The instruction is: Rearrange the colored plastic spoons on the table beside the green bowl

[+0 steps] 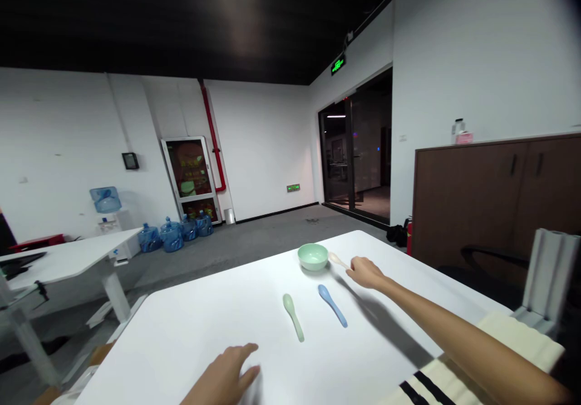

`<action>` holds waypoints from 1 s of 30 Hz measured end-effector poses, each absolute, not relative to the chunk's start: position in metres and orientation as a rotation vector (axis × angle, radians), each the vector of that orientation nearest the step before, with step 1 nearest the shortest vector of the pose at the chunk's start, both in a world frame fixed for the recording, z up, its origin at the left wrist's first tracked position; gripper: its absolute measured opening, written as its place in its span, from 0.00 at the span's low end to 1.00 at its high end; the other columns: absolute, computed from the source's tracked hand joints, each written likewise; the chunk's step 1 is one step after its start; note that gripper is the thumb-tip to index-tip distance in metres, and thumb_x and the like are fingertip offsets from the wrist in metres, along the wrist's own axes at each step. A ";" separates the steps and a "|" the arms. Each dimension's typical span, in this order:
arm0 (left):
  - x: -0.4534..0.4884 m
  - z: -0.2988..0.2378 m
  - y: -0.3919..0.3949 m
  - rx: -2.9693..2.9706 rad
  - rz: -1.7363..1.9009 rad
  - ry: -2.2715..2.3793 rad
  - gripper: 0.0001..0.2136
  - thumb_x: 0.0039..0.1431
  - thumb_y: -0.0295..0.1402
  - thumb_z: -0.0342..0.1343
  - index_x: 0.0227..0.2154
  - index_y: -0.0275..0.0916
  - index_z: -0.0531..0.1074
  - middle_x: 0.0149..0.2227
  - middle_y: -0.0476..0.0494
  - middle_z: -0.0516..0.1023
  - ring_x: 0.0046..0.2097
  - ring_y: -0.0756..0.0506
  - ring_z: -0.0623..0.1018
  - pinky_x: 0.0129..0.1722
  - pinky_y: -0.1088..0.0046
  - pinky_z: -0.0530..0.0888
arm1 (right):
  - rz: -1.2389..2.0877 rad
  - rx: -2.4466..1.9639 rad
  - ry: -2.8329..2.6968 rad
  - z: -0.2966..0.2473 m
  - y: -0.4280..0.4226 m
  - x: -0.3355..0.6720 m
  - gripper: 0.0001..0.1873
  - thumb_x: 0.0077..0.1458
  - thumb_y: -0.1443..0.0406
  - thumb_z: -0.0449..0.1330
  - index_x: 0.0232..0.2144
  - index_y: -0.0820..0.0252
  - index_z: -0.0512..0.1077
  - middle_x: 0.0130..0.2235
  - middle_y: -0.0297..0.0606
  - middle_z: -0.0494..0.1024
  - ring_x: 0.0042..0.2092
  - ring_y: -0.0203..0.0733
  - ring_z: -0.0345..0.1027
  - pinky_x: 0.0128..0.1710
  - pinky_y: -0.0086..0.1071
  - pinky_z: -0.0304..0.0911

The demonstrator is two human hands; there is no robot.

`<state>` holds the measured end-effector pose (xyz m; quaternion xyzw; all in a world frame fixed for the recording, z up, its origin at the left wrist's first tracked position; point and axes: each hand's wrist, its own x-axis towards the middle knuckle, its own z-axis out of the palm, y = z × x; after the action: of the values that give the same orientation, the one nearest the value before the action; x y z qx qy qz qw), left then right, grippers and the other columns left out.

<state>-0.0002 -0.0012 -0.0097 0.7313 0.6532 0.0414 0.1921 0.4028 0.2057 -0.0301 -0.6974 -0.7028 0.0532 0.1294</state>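
My right hand (365, 273) reaches across the white table (390, 290) and is shut on a cream plastic spoon (338, 261), whose far end lies close beside the right rim of a mint-green bowl (313, 256). The inside of the bowl is only partly visible. A pale green plastic spoon (293, 317) and a blue plastic spoon (333, 306) lie apart on the tabletop, nearer me. My left hand (222, 376) sits at the table's near part, fingers apart, holding nothing.
A white desk (68, 256) stands to the left. Blue water jugs (171, 235) and a water dispenser (111, 223) line the far wall. A brown cabinet (490, 199), a dark chair (490, 269) and a fire extinguisher (409, 238) stand to the right.
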 end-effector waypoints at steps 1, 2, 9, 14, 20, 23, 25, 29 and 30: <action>0.000 -0.010 -0.001 2.054 0.118 1.835 0.26 0.59 0.50 0.45 0.58 0.48 0.65 0.57 0.44 0.72 0.57 0.41 0.71 0.57 0.64 0.64 | 0.144 -2.002 -2.025 -0.023 0.211 0.395 0.13 0.54 0.60 0.53 0.32 0.61 0.74 0.38 0.46 0.78 0.37 0.45 0.72 0.30 0.31 0.55; 0.001 -0.010 -0.001 2.055 0.124 1.836 0.26 0.59 0.50 0.45 0.58 0.48 0.65 0.56 0.44 0.72 0.56 0.41 0.71 0.57 0.64 0.65 | 0.142 -1.988 -2.005 -0.018 0.217 0.386 0.13 0.54 0.59 0.53 0.33 0.61 0.74 0.39 0.46 0.78 0.38 0.45 0.72 0.30 0.30 0.55; -0.002 -0.006 -0.002 2.017 0.105 1.855 0.26 0.59 0.50 0.46 0.58 0.48 0.66 0.55 0.43 0.73 0.55 0.39 0.72 0.56 0.62 0.65 | 0.109 -2.016 -1.960 -0.014 0.265 0.330 0.14 0.53 0.60 0.56 0.38 0.61 0.75 0.43 0.48 0.78 0.43 0.47 0.73 0.34 0.30 0.59; -0.002 -0.005 0.000 1.985 0.125 1.863 0.26 0.59 0.51 0.46 0.58 0.49 0.66 0.55 0.42 0.73 0.55 0.39 0.72 0.57 0.62 0.65 | 0.096 -2.017 -1.952 -0.029 0.290 0.314 0.16 0.52 0.57 0.58 0.37 0.62 0.76 0.42 0.49 0.78 0.44 0.50 0.73 0.36 0.32 0.61; -0.004 -0.011 0.007 2.002 0.106 1.867 0.25 0.60 0.50 0.46 0.58 0.48 0.66 0.54 0.41 0.73 0.56 0.40 0.72 0.58 0.62 0.64 | 0.140 -2.057 -1.973 -0.043 0.299 0.308 0.15 0.52 0.58 0.58 0.37 0.61 0.75 0.43 0.47 0.78 0.44 0.49 0.73 0.37 0.32 0.62; -0.004 -0.010 0.007 2.001 0.089 1.875 0.25 0.60 0.49 0.46 0.59 0.48 0.65 0.54 0.41 0.73 0.55 0.39 0.72 0.58 0.61 0.64 | 0.166 -2.051 -1.977 -0.040 0.290 0.310 0.17 0.54 0.55 0.56 0.37 0.61 0.75 0.44 0.48 0.78 0.45 0.49 0.73 0.38 0.33 0.61; -0.003 -0.009 0.006 1.992 0.083 1.873 0.26 0.60 0.49 0.46 0.59 0.48 0.65 0.55 0.41 0.73 0.55 0.39 0.72 0.57 0.61 0.65 | 0.183 -2.034 -1.964 -0.034 0.278 0.315 0.20 0.56 0.53 0.53 0.36 0.61 0.76 0.44 0.49 0.78 0.45 0.50 0.72 0.38 0.34 0.61; -0.003 -0.006 0.005 2.016 0.093 1.850 0.25 0.60 0.47 0.46 0.58 0.46 0.65 0.56 0.42 0.72 0.56 0.40 0.71 0.57 0.63 0.65 | 0.190 -1.954 -1.959 -0.019 0.240 0.337 0.24 0.57 0.51 0.50 0.43 0.61 0.75 0.45 0.50 0.78 0.47 0.52 0.71 0.41 0.35 0.61; -0.003 -0.006 0.005 2.024 0.086 1.846 0.25 0.60 0.47 0.46 0.59 0.46 0.65 0.57 0.42 0.72 0.57 0.40 0.71 0.58 0.63 0.64 | 0.195 -1.921 -1.977 -0.017 0.229 0.344 0.26 0.57 0.50 0.50 0.46 0.61 0.74 0.46 0.50 0.77 0.49 0.53 0.70 0.42 0.36 0.61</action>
<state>-0.0030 0.0047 -0.0065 0.7238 0.6600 0.0307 0.1991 0.3438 0.2290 -0.0166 -0.6827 -0.7027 0.0693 0.1879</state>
